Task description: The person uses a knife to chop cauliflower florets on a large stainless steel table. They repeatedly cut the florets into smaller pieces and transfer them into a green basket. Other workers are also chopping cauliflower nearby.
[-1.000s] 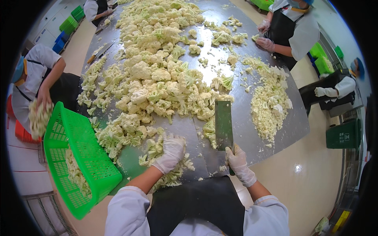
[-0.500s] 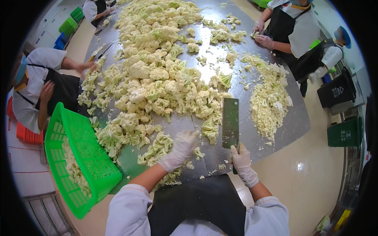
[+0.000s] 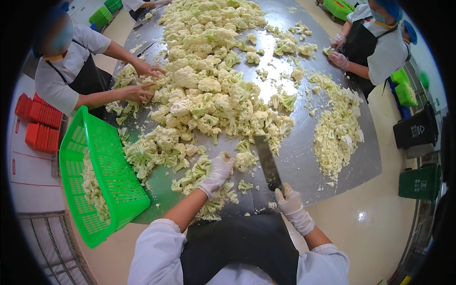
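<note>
My gloved right hand is wrapped round the handle of a cleaver. Its broad dark blade tilts up and to the left over the steel table, close beside a cauliflower floret. Just left of that floret is my gloved left hand, its fingers curled together. What lies in them, if anything, is hidden. Cut cauliflower pieces lie under and beside my left wrist. Ahead rises a large heap of cauliflower florets.
A green basket with cauliflower pieces in it stands tilted at the left table edge. Chopped cauliflower bits are piled on the right. One co-worker reaches into the heap from the left; another handles a piece at the far right.
The cleaver has swung leftward, its blade turned more edge-on. My left hand has drawn into a curl beside the floret. The left co-worker's hands have moved onto the heap.
</note>
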`<action>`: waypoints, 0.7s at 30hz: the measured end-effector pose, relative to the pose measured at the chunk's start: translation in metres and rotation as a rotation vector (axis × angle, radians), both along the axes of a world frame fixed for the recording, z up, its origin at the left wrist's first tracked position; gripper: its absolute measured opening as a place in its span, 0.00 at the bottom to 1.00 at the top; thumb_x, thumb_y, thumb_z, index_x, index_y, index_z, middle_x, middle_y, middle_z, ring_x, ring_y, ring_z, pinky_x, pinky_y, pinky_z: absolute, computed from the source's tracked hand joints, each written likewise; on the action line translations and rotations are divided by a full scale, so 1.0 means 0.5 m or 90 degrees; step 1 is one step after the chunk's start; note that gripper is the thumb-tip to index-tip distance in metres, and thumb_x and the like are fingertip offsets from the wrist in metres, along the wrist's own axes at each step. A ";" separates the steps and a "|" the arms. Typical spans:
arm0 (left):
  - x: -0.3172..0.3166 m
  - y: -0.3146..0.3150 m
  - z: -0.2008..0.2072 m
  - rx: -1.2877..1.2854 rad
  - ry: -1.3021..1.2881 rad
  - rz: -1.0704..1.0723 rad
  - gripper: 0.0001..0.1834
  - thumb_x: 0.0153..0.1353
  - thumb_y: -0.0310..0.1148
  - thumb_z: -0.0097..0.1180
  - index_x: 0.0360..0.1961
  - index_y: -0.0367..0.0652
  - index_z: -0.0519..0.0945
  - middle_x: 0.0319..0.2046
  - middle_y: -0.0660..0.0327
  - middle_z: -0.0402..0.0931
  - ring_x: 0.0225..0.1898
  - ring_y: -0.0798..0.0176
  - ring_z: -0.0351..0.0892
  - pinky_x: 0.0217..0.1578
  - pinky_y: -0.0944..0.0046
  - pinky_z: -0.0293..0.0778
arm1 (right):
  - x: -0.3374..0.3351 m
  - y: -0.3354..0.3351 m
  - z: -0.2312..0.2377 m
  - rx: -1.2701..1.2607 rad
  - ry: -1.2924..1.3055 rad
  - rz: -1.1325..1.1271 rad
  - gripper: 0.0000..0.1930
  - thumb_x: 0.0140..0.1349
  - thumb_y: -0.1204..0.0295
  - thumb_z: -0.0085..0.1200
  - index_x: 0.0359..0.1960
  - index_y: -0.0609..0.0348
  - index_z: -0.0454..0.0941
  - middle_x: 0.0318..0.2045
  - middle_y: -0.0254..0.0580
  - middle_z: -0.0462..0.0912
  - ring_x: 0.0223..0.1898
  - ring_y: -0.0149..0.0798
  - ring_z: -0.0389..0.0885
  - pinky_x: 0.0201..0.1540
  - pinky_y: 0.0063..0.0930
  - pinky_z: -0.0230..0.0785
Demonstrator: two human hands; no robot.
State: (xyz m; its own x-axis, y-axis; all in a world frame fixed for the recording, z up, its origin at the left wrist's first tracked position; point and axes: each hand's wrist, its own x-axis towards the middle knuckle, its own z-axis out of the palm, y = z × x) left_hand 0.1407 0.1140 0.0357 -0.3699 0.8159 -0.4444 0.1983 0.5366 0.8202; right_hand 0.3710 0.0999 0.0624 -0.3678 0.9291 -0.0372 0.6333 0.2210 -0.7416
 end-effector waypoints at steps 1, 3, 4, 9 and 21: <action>-0.002 -0.002 0.001 -0.037 -0.044 0.021 0.10 0.50 0.31 0.48 0.32 0.36 0.67 0.17 0.50 0.69 0.21 0.55 0.70 0.22 0.62 0.66 | -0.002 -0.002 0.003 -0.015 -0.074 0.043 0.07 0.52 0.69 0.46 0.27 0.58 0.68 0.13 0.48 0.71 0.15 0.51 0.70 0.17 0.38 0.61; -0.002 -0.007 0.003 -0.006 -0.015 0.023 0.11 0.50 0.31 0.49 0.32 0.35 0.68 0.18 0.50 0.69 0.22 0.55 0.70 0.23 0.61 0.66 | -0.012 -0.006 0.009 -0.007 -0.141 0.087 0.07 0.51 0.68 0.46 0.25 0.58 0.68 0.12 0.47 0.72 0.17 0.50 0.72 0.18 0.39 0.63; 0.004 -0.014 0.004 0.062 0.058 0.005 0.11 0.49 0.31 0.50 0.32 0.36 0.68 0.19 0.50 0.69 0.23 0.54 0.70 0.24 0.61 0.66 | -0.015 -0.007 0.013 -0.001 -0.174 0.108 0.07 0.51 0.68 0.46 0.25 0.58 0.68 0.12 0.47 0.72 0.16 0.50 0.72 0.18 0.38 0.63; 0.028 -0.040 0.003 0.286 0.405 -0.153 0.16 0.43 0.30 0.54 0.34 0.38 0.68 0.28 0.52 0.68 0.29 0.53 0.69 0.29 0.60 0.66 | -0.008 0.001 0.028 0.084 -0.198 0.124 0.05 0.51 0.69 0.45 0.24 0.57 0.67 0.15 0.48 0.73 0.16 0.47 0.73 0.18 0.37 0.65; 0.009 -0.020 -0.044 0.293 0.584 -0.297 0.16 0.38 0.26 0.50 0.33 0.38 0.69 0.29 0.53 0.67 0.32 0.52 0.66 0.32 0.57 0.63 | -0.041 0.092 0.030 -0.051 -0.389 0.321 0.05 0.48 0.75 0.43 0.28 0.61 0.66 0.21 0.51 0.75 0.27 0.48 0.76 0.28 0.37 0.68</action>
